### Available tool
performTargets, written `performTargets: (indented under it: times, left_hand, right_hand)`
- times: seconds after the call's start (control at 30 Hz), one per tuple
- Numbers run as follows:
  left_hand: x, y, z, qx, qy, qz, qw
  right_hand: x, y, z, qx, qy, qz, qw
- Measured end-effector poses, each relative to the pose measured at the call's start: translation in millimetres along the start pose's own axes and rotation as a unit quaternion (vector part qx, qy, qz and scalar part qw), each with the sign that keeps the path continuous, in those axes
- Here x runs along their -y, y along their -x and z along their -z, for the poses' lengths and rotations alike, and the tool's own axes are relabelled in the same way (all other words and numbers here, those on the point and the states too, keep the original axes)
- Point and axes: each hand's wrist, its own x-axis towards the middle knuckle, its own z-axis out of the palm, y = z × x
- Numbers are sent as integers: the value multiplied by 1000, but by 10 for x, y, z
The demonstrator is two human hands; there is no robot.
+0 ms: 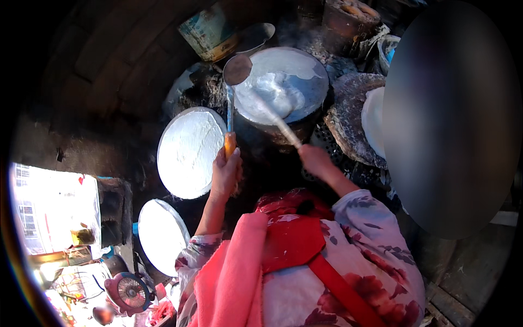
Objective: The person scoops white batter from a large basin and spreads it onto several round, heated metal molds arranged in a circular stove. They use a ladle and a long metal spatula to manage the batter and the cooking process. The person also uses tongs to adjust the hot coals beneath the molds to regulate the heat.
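Note:
My left hand (pixel 226 171) is closed round the orange wooden handle of a long ladle (pixel 230 106). Its round, brownish head is raised at the left rim of a wide round pan (pixel 255 108). In my right hand (pixel 317 163) is a pale stick (pixel 280 124) that slants over the pan. The stick's far end is blurred against a wet white heap (pixel 280 95), so I cannot tell whether it touches. A thin white layer covers the pan's far part.
Two white-coated discs, a larger one (pixel 190 152) and a lower one (pixel 162 234), lean at the left. A round stone-like slab (pixel 354 120) bears a white sheet (pixel 374 122) at the right. Behind the pan are a rusty tin (pixel 208 34) and a brown pot (pixel 348 27). A fan (pixel 131 292) stands lower left.

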Motion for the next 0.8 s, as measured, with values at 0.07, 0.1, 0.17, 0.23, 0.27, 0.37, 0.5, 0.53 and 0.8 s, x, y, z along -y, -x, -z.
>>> performTargets:
  times: [0.07,0.1,0.17,0.23,0.27,0.37,0.5,0.53,0.8]
  left_hand:
    - [2,-7,-2,-1,15,5,1000]
    - [13,-21,-3,4,20,11,1000]
    - [6,-54,-44,8,29,16,999]
    - [-19,-16,-76,2,32,21,999]
    - [-5,-37,-86,-1,32,20,999]
    - [-7,-92,-138,-3,34,26,999]
    - [-23,-180,-243,-5,52,49,997]
    - [-6,-204,-262,-12,60,51,997]
    - [-48,-199,-316,-8,15,59,998]
  right_hand:
    - [-373,-36,206,-93,-118,-52,987]
    - [-457,-21,314,-96,-138,-88,982]
    - [-487,1,375,-107,-137,-101,980]
    - [-302,95,254,-71,-67,2,995]
    - [-240,161,241,-18,-44,41,998]
    - [-483,94,381,-32,-70,-17,997]
    - [-806,-247,546,-130,-104,-30,986]
    - [-737,-248,535,-119,-80,-25,989]
    - [-1175,-431,819,-106,-51,-35,992]
